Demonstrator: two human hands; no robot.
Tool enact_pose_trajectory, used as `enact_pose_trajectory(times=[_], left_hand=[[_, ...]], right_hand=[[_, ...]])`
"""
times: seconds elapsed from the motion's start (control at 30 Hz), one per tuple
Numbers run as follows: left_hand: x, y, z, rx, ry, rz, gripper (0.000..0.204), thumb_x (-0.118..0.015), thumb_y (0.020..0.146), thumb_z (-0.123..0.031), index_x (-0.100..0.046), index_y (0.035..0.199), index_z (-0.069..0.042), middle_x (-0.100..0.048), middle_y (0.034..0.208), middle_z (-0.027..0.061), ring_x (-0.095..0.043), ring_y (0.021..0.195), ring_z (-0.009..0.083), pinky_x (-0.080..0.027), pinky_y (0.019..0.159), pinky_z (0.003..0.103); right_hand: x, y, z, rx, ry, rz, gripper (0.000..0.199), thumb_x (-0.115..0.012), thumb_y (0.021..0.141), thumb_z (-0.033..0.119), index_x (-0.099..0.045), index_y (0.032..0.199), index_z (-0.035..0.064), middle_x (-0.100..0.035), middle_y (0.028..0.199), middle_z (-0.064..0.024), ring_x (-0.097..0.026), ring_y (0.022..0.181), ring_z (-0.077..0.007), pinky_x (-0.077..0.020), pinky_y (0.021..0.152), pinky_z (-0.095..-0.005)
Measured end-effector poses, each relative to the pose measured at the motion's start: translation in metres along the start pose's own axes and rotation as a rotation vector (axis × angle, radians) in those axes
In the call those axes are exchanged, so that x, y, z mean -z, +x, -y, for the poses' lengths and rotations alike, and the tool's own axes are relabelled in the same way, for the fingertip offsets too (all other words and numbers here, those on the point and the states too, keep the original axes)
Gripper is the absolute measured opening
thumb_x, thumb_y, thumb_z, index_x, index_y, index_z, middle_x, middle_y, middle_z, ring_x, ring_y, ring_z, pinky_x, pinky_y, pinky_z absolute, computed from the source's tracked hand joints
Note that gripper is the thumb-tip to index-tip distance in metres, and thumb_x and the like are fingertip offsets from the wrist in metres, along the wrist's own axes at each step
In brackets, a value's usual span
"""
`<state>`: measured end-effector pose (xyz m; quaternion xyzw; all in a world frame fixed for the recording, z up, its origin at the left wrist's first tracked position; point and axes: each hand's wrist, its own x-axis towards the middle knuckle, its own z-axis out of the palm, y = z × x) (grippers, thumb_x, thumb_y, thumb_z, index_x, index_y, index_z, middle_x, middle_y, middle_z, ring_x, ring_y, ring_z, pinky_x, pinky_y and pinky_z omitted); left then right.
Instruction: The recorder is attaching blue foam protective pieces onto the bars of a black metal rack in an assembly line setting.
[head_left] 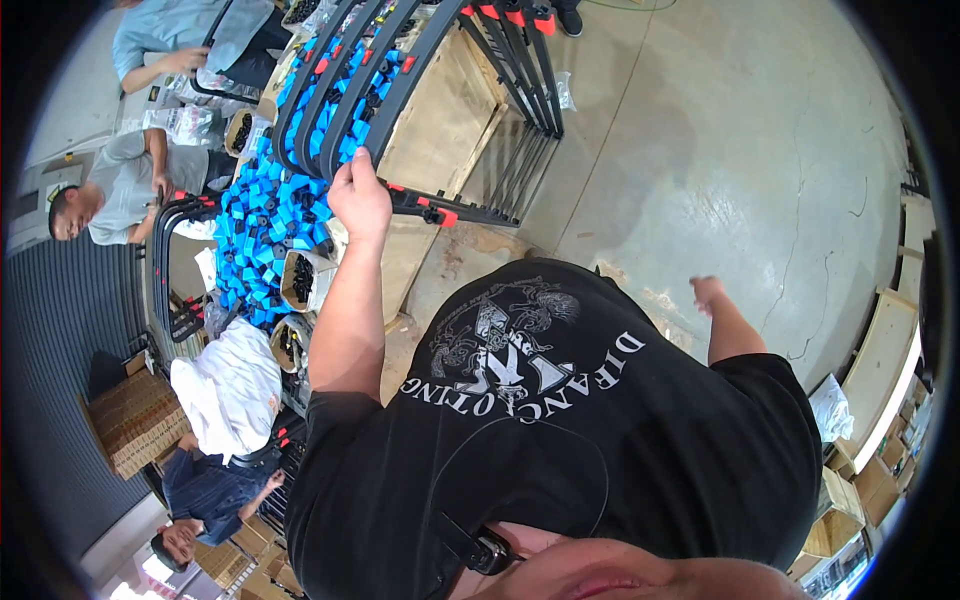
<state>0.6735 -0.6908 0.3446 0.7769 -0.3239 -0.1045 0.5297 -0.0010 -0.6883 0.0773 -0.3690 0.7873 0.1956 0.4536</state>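
Note:
My left hand point(361, 200) is closed on the near end of a black curved tube frame point(392, 95), thumb and fingers against the tube. Several such frames stand side by side over the work table, with red clips along their bars and red caps point(544, 22) at their far ends. Under and left of them spreads a large heap of blue and black plastic pieces point(262, 222). Away from the table, my right hand point(707, 293) hangs over the concrete floor. It touches nothing that I can see, and its fingers are too small and blurred to read.
Wooden sides point(450, 110) of the table drop toward the floor point(720, 130). Small bins of black parts point(302, 280) line the heap's near edge. Several co-workers stand along the left, one in a grey shirt point(122, 185). Shelving and cartons point(876, 488) are at the right.

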Motion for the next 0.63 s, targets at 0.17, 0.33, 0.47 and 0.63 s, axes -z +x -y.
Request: enact_pose_trajectory(times=[0.17,0.33,0.47,0.63], left_hand=[[0.001,0.005,0.001,-0.050,-0.007,-0.082,0.046,-0.064,0.098,-0.030,-0.059,0.065,0.002,-0.052,0.058,0.0021,-0.043,0.060,0.0097,-0.038,0.055,0.033],[0.011,0.001,-0.002,-0.087,0.043,-0.034,0.037,-0.066,0.097,-0.030,-0.067,0.078,0.002,-0.060,0.064,0.0053,-0.053,0.065,0.0109,-0.045,0.062,0.032],[0.057,-0.042,-0.005,-0.229,0.000,-0.100,0.027,-0.069,0.093,-0.027,-0.068,0.102,-0.002,-0.069,0.085,0.0126,-0.065,0.075,0.0234,-0.053,0.075,0.038],[0.131,-0.128,0.085,0.122,0.317,0.309,0.035,-0.063,0.091,-0.038,-0.068,0.104,-0.006,-0.071,0.101,0.0194,-0.068,0.095,0.0417,-0.055,0.084,0.048]], right_hand=[[-0.023,-0.001,0.005,-0.083,0.261,0.096,0.043,-0.064,0.092,0.036,-0.062,0.119,0.0021,-0.066,0.101,-0.0145,-0.065,0.081,-0.0293,-0.0518,0.063,-0.0409],[-0.019,-0.015,0.103,0.173,0.283,0.009,0.032,-0.062,0.094,0.031,-0.063,0.113,0.0045,-0.064,0.092,-0.0089,-0.061,0.070,-0.0210,-0.0492,0.058,-0.0367],[-0.053,0.008,0.199,0.409,0.166,0.042,0.037,-0.063,0.091,0.031,-0.064,0.115,0.0014,-0.066,0.084,-0.0100,-0.063,0.064,-0.0211,-0.0486,0.052,-0.0364],[-0.156,0.042,0.318,1.059,-0.747,-0.010,0.061,-0.056,0.094,0.048,-0.060,0.135,0.0025,-0.071,0.113,-0.0213,-0.069,0.107,-0.0309,-0.0520,0.092,-0.0465]])
